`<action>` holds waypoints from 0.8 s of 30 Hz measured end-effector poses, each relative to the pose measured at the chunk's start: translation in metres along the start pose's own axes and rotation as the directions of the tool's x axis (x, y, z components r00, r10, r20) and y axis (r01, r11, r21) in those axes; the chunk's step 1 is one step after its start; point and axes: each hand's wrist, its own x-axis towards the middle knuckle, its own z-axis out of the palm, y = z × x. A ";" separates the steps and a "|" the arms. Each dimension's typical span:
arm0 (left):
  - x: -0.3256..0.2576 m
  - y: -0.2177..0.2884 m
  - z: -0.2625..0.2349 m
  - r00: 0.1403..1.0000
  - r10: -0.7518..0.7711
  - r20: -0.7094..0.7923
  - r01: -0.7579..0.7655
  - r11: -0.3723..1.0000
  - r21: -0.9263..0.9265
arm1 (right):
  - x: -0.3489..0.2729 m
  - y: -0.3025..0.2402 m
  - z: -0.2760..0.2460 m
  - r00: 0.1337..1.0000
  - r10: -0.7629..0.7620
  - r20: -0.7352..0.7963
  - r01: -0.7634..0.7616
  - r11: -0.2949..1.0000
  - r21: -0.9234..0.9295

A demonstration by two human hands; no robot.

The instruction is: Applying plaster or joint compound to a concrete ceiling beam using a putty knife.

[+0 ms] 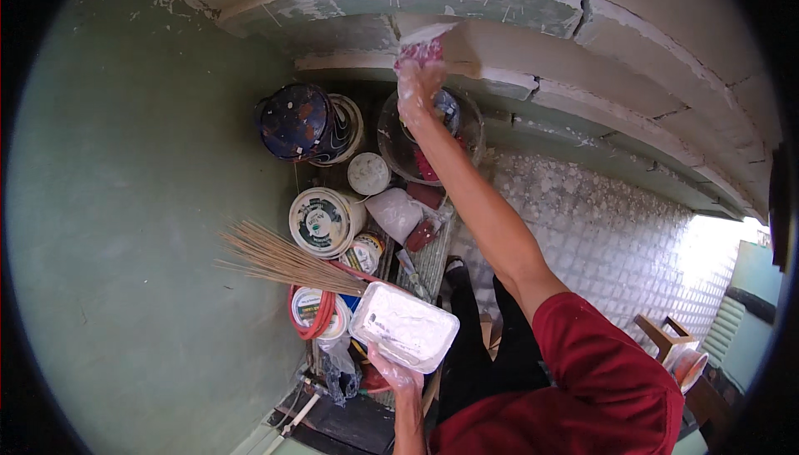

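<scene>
Two hands of yours are occupied and well apart. Your right hand (420, 89) is closed around a pink, white-smeared piece (422, 52), cloth or tool, you cannot tell which; it appears to meet the curved ledge (499, 72). Your left hand (395, 373) grips the near side of the white tray (450, 337), which carries white paste (412, 319). From your right hand, the tray lies back toward your body and slightly left, its long axis slanting down rightward across the view; your left hand is far nearer. Between them, the clear basin (476, 135) sits below your right wrist and forearm, with the lidded white tub (320, 220) to its left. The stick bundle (279, 255) reaches the tray's far-left corner.
</scene>
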 end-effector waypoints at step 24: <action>0.011 0.016 -0.045 0.994 -0.053 -0.092 0.051 0.999 -0.015 | -0.007 0.009 0.032 0.877 -0.481 0.003 0.421 0.762 -0.492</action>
